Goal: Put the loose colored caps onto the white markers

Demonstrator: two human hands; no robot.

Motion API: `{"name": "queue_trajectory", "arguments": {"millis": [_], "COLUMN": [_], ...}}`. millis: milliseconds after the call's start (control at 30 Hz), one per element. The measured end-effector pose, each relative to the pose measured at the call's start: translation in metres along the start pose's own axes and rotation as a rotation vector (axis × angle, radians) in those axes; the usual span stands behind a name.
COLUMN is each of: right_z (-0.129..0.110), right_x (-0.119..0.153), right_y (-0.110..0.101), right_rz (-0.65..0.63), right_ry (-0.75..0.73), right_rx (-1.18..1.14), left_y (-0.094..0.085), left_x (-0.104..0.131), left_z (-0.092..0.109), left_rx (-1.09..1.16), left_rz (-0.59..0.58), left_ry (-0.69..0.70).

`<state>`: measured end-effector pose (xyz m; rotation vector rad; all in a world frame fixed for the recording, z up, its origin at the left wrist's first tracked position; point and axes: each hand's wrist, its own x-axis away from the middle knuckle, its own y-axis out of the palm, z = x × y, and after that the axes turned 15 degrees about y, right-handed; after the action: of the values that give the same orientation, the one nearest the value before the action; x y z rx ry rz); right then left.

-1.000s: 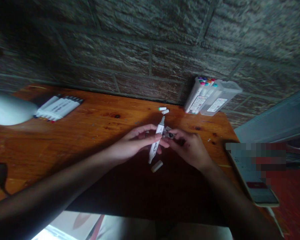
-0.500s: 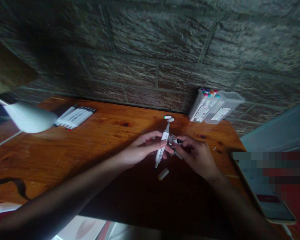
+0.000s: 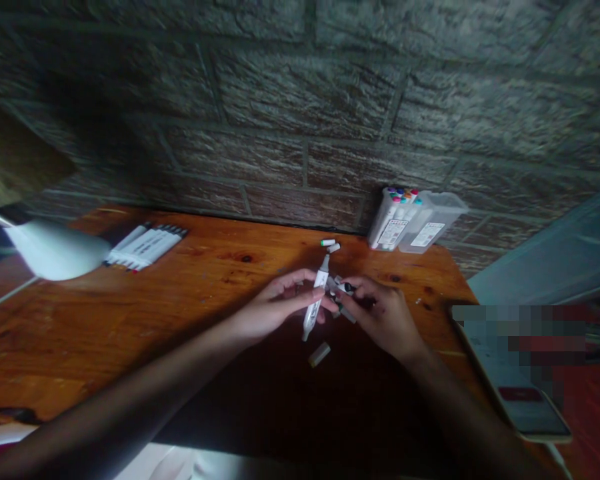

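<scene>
Uncapped marker [image 3: 315, 301]: tilted; we note left hand [image 3: 267, 307] half-curled around it;
White cap [image 3: 344, 288]: pinched in right hand [image 3: 387, 313]

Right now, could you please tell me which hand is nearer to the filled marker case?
Right. The right hand is in front of the filled marker case; the left hand, holding a white marker, is farther away, to the left.

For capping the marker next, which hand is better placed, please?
Probably the right hand: its fingers hold what looks like a cap, near the uncapped marker, which the left hand holds.
</scene>
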<state>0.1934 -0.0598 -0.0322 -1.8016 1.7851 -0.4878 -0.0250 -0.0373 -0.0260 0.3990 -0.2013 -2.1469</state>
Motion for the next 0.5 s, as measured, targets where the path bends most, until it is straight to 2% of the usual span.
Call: {"name": "queue_trajectory", "arguments": {"millis": [233, 500], "right_z": [0.0007, 0.0031], "right_x": [-0.0009, -0.0041], "right_y": [-0.0009, -0.0045], "right_rz": [-0.009, 0.067], "right_ry": [0.026, 0.025], "right_rx": [0.018, -0.026], "left_y": [-0.0003, 0.0032], "left_x": [0.0006, 0.0011], "left_z": [0.0014, 0.0051], "left_rx": [0.009, -0.054], "left_rz": [-0.006, -0.025], "left_ry": [0.017, -0.006]}}
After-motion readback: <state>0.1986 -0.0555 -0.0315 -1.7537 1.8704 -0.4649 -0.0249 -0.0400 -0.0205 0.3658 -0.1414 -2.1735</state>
